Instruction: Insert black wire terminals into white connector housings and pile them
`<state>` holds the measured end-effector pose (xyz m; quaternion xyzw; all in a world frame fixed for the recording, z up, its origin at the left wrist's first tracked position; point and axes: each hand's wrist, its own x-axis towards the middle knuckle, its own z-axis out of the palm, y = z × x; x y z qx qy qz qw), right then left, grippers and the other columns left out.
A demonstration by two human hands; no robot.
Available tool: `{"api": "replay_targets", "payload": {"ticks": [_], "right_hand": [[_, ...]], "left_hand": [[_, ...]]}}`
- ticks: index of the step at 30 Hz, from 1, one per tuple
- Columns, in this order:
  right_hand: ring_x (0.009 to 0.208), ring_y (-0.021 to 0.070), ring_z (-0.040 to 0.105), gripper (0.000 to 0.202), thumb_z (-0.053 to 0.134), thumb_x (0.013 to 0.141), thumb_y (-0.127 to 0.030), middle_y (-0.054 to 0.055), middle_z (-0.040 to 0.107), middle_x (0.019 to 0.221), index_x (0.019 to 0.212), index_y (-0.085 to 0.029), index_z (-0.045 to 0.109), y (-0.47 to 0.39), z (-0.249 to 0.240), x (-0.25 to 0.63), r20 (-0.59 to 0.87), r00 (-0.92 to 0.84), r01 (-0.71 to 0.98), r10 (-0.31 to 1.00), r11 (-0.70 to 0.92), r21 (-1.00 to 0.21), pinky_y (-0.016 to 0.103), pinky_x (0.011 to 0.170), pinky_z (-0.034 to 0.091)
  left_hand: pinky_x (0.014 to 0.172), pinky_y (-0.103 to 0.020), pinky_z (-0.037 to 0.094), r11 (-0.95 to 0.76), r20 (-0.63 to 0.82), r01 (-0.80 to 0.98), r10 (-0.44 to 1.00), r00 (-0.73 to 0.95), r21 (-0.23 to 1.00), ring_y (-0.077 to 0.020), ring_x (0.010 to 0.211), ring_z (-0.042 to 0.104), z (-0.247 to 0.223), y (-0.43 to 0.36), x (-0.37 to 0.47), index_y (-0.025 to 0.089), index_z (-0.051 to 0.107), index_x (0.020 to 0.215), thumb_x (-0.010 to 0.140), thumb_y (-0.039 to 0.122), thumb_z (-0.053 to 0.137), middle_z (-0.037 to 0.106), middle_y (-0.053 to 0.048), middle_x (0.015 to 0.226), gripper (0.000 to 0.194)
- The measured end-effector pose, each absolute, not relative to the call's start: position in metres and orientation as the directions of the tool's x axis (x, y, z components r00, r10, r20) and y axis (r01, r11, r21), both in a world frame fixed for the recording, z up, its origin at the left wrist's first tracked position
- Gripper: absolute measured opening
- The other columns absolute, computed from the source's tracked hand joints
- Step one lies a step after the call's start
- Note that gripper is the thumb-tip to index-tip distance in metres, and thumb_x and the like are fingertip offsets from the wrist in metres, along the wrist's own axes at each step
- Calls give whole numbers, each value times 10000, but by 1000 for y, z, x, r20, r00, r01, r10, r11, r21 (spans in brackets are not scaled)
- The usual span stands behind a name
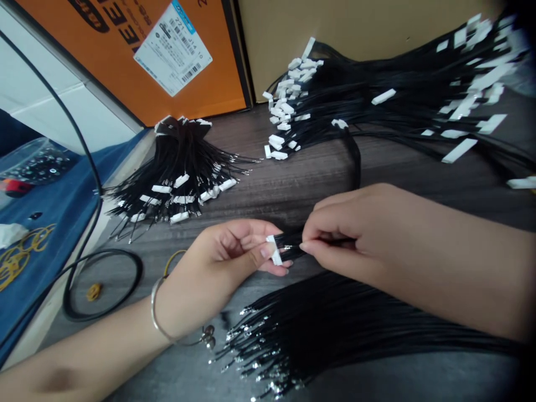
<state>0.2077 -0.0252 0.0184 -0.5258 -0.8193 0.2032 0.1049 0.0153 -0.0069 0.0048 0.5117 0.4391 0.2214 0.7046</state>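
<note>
In the middle of the head view, my left hand (245,245) pinches a small white plug connector (274,250) between thumb and fingers. Black wires run from the connector toward the right. My right hand (339,223) is closed on a thin black wire, and its metal terminal tip (287,247) points at the connector, close to it. Whether the tip touches the connector I cannot tell. Just below my hands lies a thick bundle of loose black wires (318,329) with bare metal terminals at the left end.
Behind, on the right, a large pile of black cables (355,84) carries white connectors at both ends. A smaller wire bundle (184,162) stands at the left, before an orange box (113,56). A looped black cable (140,268), rubber bands (25,257) and a plastic bag (37,162) lie further left.
</note>
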Motion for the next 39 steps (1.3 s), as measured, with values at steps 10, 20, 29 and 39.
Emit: {"api": "replay_targets", "payload": {"ticks": [10, 20, 29, 39], "right_hand": [[559, 120, 555, 191, 527, 723, -155, 11, 603, 591, 553, -167, 612, -16, 28, 186, -279, -408, 881, 870, 294, -371, 244, 524, 401], [499, 98, 531, 239, 517, 762, -181, -14, 590, 554, 540, -180, 603, -21, 14, 205, -59, -526, 771, 848, 446, -455, 235, 474, 380], [521, 89, 524, 277, 512, 806, -171, -12, 584, 578, 539, -170, 585, -19, 13, 200, -27, -546, 753, 838, 476, -454, 220, 477, 358], [598, 95, 520, 261, 448, 839, -62, 2, 582, 663, 630, -142, 581, -23, 6, 193, -74, -535, 785, 842, 462, -413, 225, 566, 361]], "left_hand": [[677, -112, 515, 372, -425, 206, 779, 461, 905, -71, 685, 641, 8, -9, 18, 74, 615, 936, 822, 125, 585, 683, -46, 763, 129], [677, -105, 511, 340, -408, 226, 783, 470, 913, -65, 687, 638, 7, -10, 17, 73, 618, 943, 824, 135, 584, 690, -45, 771, 138], [652, -97, 505, 325, -396, 227, 794, 461, 918, -61, 666, 634, 9, -11, 22, 88, 630, 906, 815, 100, 583, 682, -24, 734, 103], [636, -138, 515, 286, -359, 230, 840, 407, 930, -83, 627, 645, 6, -15, 23, 94, 623, 883, 778, 106, 622, 683, -16, 687, 105]]}}
